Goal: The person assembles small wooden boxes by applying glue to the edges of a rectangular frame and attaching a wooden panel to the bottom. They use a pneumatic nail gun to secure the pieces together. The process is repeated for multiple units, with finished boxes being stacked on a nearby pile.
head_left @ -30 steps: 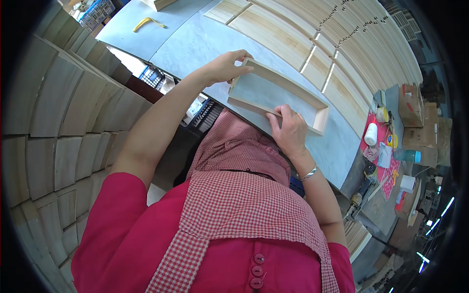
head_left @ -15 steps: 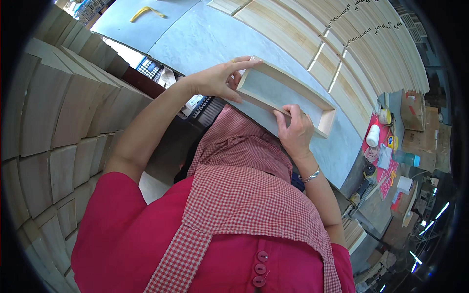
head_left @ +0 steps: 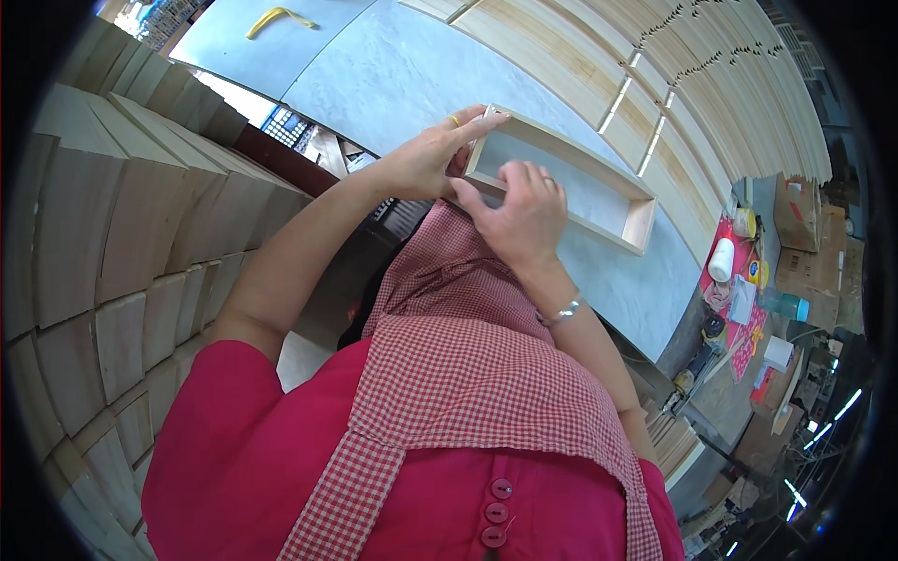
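Left hand (head_left: 423,163) gripping left end of wooden frame (head_left: 572,161), over near edge of table (head_left: 393,75). Right hand (head_left: 524,217) half-curled, hiding part of frame's near side; can't tell if gripping. Boards (head_left: 543,58) beyond, white bottle (head_left: 721,260) right, stacked wood (head_left: 140,220) left.

A red-and-white checked apron (head_left: 477,383) overlaps a crimson short-sleeved top (head_left: 426,510) with three round buttons (head_left: 497,512) near six o'clock; a silvery bracelet (head_left: 564,313) sits toward four o'clock, a gold-coloured ring (head_left: 456,120) at twelve.
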Demonstrator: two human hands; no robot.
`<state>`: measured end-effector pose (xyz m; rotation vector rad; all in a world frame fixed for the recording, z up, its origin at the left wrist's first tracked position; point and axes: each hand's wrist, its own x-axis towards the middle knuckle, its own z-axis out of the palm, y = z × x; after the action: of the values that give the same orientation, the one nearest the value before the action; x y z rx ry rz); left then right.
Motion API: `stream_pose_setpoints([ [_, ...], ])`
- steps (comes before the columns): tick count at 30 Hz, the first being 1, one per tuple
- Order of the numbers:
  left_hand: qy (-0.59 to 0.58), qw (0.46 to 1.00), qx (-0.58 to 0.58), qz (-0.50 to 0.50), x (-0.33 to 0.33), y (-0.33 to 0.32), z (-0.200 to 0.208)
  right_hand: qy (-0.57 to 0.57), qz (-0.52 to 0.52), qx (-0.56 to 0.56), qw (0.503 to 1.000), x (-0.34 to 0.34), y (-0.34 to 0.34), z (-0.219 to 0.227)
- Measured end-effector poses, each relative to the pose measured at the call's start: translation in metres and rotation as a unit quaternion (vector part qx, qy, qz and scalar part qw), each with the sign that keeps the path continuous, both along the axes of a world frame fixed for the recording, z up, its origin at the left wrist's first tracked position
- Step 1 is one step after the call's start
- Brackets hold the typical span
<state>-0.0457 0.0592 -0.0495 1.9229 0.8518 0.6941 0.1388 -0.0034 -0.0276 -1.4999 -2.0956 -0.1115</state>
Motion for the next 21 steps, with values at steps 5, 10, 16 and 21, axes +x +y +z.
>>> stream_pose_setpoints([
  [5, -0.012, 0.999, 0.022, 0.031, 0.005, -0.005, -0.004, -0.017, -0.027, 0.008, 0.999, -0.01, 0.007, -0.01],
  [10, -0.002, 0.996, 0.078, 0.036, 0.007, -0.009, -0.008, -0.019, -0.031, 0.028, 0.999, -0.012, 0.007, -0.014],
  [16, -0.001, 0.999, 0.037, 0.008, 0.003, -0.009, -0.001, 0.01, 0.011, 0.013, 1.0, -0.006, 0.006, -0.012],
  [21, 0.007, 1.0, 0.017, 0.013, 0.003, -0.011, 0.0, 0.089, 0.045, 0.029, 0.995, -0.004, -0.001, -0.007],
])
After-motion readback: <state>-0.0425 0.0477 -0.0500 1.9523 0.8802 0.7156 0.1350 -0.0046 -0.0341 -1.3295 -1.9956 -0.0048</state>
